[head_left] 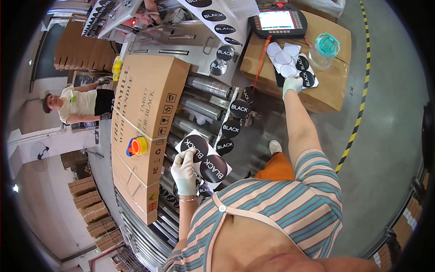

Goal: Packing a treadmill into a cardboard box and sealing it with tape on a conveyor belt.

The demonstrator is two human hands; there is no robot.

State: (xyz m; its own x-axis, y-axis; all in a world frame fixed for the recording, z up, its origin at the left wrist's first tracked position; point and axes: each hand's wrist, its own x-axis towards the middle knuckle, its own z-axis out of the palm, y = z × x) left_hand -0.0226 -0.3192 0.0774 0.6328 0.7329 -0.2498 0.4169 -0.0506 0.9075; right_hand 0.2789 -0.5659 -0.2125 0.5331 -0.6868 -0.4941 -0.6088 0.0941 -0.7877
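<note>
Clear jar (320,61), teal lid (327,44) on, near a dark handheld unit (277,20) with keys and a lit screen. Yellow-and-black stripe (367,72) along the grey floor (389,136). Far left, a co-worker (81,102), pale top, dark trousers. Beyond: brown cardboard stacks (93,212), a round fan (40,152) by a pale wall (43,120).
</note>
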